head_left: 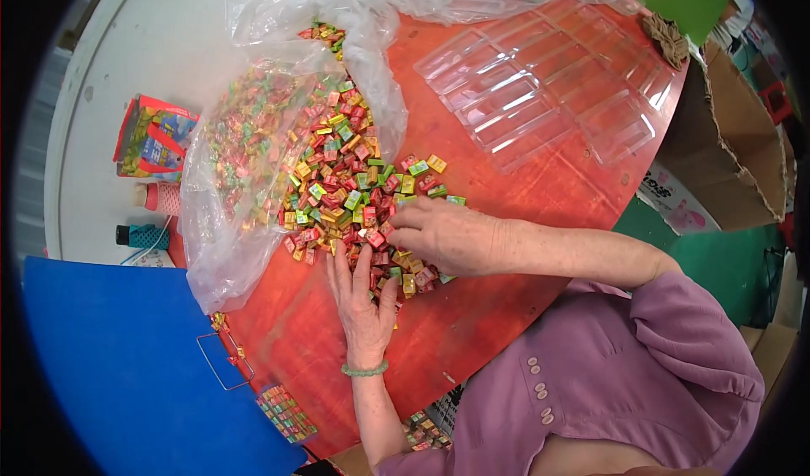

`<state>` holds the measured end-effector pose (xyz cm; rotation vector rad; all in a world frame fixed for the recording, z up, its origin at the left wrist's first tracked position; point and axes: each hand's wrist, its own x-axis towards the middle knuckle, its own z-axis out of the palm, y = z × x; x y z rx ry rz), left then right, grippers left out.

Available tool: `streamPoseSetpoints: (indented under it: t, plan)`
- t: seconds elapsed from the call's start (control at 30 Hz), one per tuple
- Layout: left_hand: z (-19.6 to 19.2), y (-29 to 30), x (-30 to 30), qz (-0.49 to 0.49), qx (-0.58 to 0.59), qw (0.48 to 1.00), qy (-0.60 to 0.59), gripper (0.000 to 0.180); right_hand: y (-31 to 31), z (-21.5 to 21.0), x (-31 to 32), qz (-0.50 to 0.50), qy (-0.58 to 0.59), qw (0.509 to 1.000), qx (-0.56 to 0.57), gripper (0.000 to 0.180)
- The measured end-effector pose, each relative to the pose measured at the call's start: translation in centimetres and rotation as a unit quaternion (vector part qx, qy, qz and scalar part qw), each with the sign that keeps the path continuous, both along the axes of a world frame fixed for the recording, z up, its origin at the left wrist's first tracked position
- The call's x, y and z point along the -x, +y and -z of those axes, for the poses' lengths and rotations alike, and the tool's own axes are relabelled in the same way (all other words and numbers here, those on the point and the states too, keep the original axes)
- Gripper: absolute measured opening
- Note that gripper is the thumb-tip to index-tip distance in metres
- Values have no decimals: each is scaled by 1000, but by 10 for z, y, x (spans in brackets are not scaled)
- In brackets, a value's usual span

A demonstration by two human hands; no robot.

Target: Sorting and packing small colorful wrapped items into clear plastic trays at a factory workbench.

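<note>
A heap of small wrapped candies [346, 189], red, green and yellow, is spread on the round red surface [472, 324], spilling from the mouth of a clear plastic bag [228, 223] that lies to the left and far side. The heap's long axis runs from the far left, inside the bag, toward the near right, where its loose edge ends just under the hands.

The left hand [364, 303] is laid flat with fingers stretched and pointed away from the body, its fingertips touching the near edge of the heap. The right hand [443, 235] is brought in from the right, knuckles up, fingers curled loosely over candies at the heap's right near corner; whether any piece is pinched beneath cannot be told. The two hands are set close together, almost touching, and neither is clamped on anything that can be seen.

The bulk of the candies lies farther and to the left of both hands, so the left hand is the nearer to it. Clear plastic trays [548, 96] are lined up on the far right of the surface, well apart from the hands. A filled tray of candies [287, 413] rests at the near left edge, beside a blue board [110, 366].
</note>
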<state>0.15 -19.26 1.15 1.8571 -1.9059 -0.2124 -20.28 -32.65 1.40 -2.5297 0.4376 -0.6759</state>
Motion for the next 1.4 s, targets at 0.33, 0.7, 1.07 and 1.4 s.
streamPoseSetpoints:
  t: [0.33,0.7,1.07,1.4]
  plan:
    - [-1,20,42,-3,-10,998,-64,55,43,11,39,-36,-1,999,37,34]
    - [5,29,66,46,33,998,-12,53,50,10,68,-27,-35,998,-38,27]
    - [4,39,80,72,105,991,-48,36,51,-7,104,65,-27,997,-29,44]
    - [-5,33,87,19,102,992,-71,38,53,1,105,61,13,997,-39,36]
